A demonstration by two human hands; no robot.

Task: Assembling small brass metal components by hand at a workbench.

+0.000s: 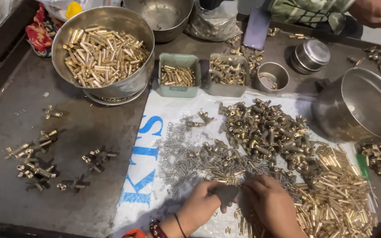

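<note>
nearest, the left hand (201,203) and right hand (272,203) met at the bottom edge of a white printed sheet (146,176), fingers pinched together on a small brass part (231,180) between them. just beyond lay a scatter of thin springs (177,152) and a heap of brass fittings (265,128), with brass tubes (336,198) piled to the right. left on the dark tray (31,88) sat small assembled clusters (34,156). farther off stood two small tubs (179,75) and a steel bowl of brass tubes (102,48). another person's hand (378,11) rested at the far corner.
</note>
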